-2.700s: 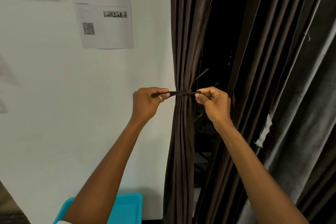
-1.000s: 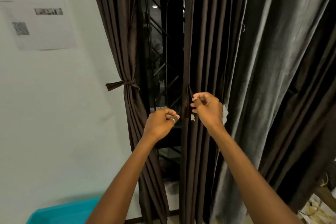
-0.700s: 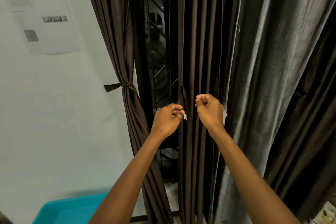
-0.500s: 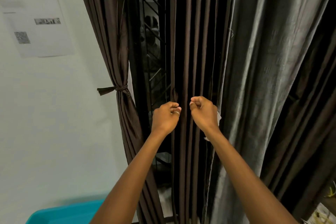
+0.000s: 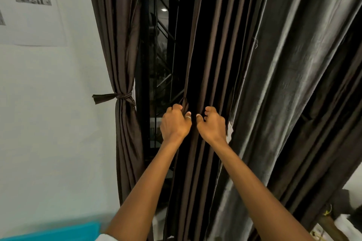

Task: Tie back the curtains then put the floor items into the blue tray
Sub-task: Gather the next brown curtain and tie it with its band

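Moved: both hands now higher on the right curtain [image 5: 211, 64] vs 0.5 s ago; fingers looser, no longer tight fists. View shifted, paper slid up-left.
L hand [image 5: 175, 122]: curled narrow, fingers pinching a fold at the curtain's inner edge; ring on one finger.
R hand [image 5: 212, 125]: half curled, fingertips hooked into the pleats just beside the L hand; can't tell if cloth is really gripped. Hands near, not touching.
Left curtain [image 5: 119, 45]: gathered, tied w/ a band [image 5: 122, 96] at mid height; band tail sticks out toward the wall.
Gap: dark window w/ grille [image 5: 160, 55] shows btwn the two curtains; narrow room there, wider below the band.
Grey curtain [image 5: 293, 84]: hangs loose right of the held one, overlapping its outer edge.
Tray: blue tray [image 5: 58, 231] at bottom-left, by the wall, only its rim in view, well apart from the hands.
Wall [image 5: 49, 123]: bare white, open room left of the tied curtain; paper sheet [image 5: 29, 6] stuck at top-left.
Floor stuff: some clutter [image 5: 333, 221] at bottom-right corner, too cut off to name.
Counts: curtains 3 (1 tied, 2 loose); hands 2; trays 1; bands 1; sheets 1.
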The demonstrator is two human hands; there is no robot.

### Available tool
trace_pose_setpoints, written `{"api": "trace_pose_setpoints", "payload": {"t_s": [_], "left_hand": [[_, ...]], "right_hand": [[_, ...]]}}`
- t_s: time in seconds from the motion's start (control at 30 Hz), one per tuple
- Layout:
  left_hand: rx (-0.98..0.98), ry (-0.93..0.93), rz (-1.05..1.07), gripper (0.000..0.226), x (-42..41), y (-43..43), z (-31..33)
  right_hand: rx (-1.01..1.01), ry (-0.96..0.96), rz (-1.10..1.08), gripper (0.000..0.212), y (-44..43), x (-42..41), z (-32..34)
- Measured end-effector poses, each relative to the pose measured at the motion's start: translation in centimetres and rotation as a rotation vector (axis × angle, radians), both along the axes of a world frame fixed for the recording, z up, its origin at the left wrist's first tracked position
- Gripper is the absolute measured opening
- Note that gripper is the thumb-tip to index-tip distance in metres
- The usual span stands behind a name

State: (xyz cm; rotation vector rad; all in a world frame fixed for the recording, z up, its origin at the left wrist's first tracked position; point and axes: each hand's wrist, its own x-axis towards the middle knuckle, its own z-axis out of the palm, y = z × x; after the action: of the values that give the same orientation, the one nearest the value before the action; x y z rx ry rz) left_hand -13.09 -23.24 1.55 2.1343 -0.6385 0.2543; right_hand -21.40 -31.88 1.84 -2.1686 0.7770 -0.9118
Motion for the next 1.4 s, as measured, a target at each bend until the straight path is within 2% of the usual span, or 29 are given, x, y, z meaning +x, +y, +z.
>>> {"api": "trace_pose_setpoints", "payload": {"t_s": [0.23,0.43,0.7,0.77,0.83,0.93,1.0,1.07,1.27,1.4], "left_hand": [[-0.051,-0.019,-0.007,0.046,0.0,-1.0,0.4],[-0.129,0.023,-0.028,0.030,0.1,-2.1,0.9],[-0.101,-0.020,0.000,0.035,-0.6,-1.7,1.3],[-0.145,-0.026,-0.018,0.033,-0.7,-1.4,1.1],[-0.203,0.019,-0.037,0.029,-1.1,-1.3,0.9],[-0.229,0.072,0.049,0.026,-1.8,-1.2,1.0],[-0.196,0.032,0.132,0.033,-1.8,-1.2,1.1],[-0.191,-0.010,0.172,0.025,-1.6,-1.3,1.0],[-0.229,-0.034,0.108,0.032,-1.9,-1.1,0.8],[-0.218,-0.033,0.002,0.034,-2.5,-1.7,0.9]], "right_hand": [[-0.005,-0.017,-0.013,0.057,-0.6,0.2,0.5],[-0.041,-0.046,0.021,0.056,-2.3,0.8,0.9],[-0.049,-0.070,0.079,0.006,-4.2,1.4,0.2],[-0.046,-0.073,0.090,0.013,-4.4,1.7,-0.4],[-0.047,-0.070,0.117,0.031,-4.7,2.1,-1.0],[-0.066,-0.084,0.158,0.052,-5.0,2.8,-1.5],[-0.059,-0.104,0.183,0.039,-4.8,2.5,-1.2],[-0.045,-0.124,0.189,0.026,-5.0,2.1,-1.1],[-0.029,-0.243,0.282,0.049,-4.9,0.9,-1.6],[-0.063,-0.253,0.379,0.050,-3.9,1.0,-1.5]]}}
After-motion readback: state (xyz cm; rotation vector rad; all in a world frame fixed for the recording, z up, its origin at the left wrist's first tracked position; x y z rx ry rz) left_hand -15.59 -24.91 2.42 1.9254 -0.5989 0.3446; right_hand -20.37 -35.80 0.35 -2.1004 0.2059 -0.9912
